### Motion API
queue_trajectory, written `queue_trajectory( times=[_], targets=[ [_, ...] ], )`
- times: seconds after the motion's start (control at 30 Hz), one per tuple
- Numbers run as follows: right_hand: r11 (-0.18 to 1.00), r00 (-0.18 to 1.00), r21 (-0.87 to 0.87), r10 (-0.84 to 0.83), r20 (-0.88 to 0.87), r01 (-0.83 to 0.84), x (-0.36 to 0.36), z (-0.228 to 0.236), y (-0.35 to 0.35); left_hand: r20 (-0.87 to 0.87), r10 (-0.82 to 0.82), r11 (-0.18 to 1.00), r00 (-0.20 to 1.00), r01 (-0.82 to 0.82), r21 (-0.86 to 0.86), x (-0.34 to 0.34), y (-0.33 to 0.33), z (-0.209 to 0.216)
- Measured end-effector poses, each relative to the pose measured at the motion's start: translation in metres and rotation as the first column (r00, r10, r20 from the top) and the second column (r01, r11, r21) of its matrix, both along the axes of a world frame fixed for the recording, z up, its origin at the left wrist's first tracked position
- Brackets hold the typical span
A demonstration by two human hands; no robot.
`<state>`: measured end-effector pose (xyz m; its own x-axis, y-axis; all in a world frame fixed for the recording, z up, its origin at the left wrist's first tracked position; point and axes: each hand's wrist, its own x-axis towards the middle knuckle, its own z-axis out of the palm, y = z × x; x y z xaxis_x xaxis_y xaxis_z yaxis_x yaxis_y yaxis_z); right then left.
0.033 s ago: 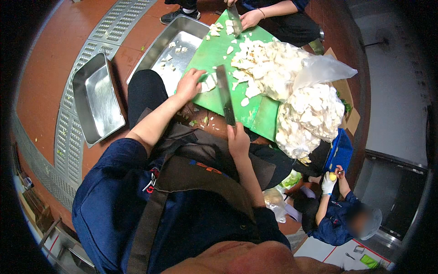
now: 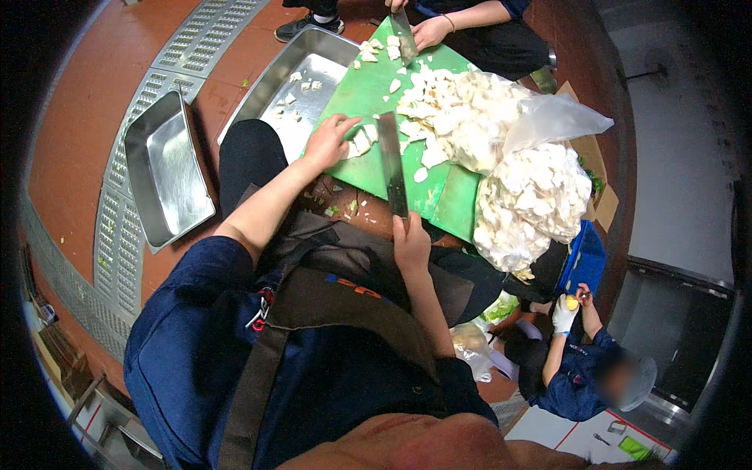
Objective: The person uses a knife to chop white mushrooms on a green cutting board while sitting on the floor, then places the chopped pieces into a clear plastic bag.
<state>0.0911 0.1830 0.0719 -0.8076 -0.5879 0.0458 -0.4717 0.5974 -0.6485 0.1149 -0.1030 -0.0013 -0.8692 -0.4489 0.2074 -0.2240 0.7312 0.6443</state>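
My right hand (image 2: 411, 241) grips the handle of a cleaver (image 2: 392, 160), its long dark blade pointing away from me over the green cutting board (image 2: 352, 98). Left of the blade, cut white chunks (image 2: 361, 142) of some pale food lie in a short row. My left hand (image 2: 326, 142) rests beside these chunks, fingers stretched and apart; whether it touches them is hard to tell. A heap of larger white pieces (image 2: 442, 106) spreads over the board on the right, spilling from a clear plastic bag (image 2: 552, 125). A second full bag (image 2: 529, 204) sits nearer to me.
A metal tray (image 2: 270, 98) with a few white pieces adjoins the board's left side. Another deep metal pan (image 2: 168, 172) stands by the floor grating (image 2: 117, 219). Across the board, a co-worker's hand (image 2: 432, 33) is beside another knife (image 2: 404, 39). Lower right, a gloved person works near a blue crate (image 2: 583, 254).
The cleaver's blade has shifted slightly right, away from the cut chunks. My left hand's fingers have spread and lifted a little. The co-workers look unchanged.
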Motion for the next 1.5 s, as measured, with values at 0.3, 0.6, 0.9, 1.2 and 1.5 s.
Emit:
queue_trajectory(
  times=[0.3,0.6,0.9,1.2,1.5],
  targets=[
    [0.992,0.989,0.088,-0.097,0.114,0.087,0.005,-0.010,0.015,0.316,-0.157,0.987,0.936,0.136,0.086,-0.048,0.008,0.010],
    [0.991,0.999,0.134,-0.017,0.049,0.010,0.002,0.011,-0.008,0.097,0.088,0.992,0.991,-0.097,0.087,-0.028,0.032,-0.009],
    [0.964,0.995,0.259,0.041,0.086,-0.062,-0.008,-0.019,-0.020,0.060,0.075,0.994,0.995,-0.079,0.081,-0.027,0.030,-0.009],
    [0.993,1.000,0.116,-0.011,0.019,0.009,-0.004,-0.012,-0.030,0.089,0.126,0.978,0.988,-0.139,0.156,-0.009,0.023,-0.002],
    [0.990,0.986,0.120,-0.084,0.141,0.068,-0.004,0.000,0.000,0.169,0.032,0.999,0.985,-0.028,-0.026,0.008,0.020,-0.012]
  ],
)
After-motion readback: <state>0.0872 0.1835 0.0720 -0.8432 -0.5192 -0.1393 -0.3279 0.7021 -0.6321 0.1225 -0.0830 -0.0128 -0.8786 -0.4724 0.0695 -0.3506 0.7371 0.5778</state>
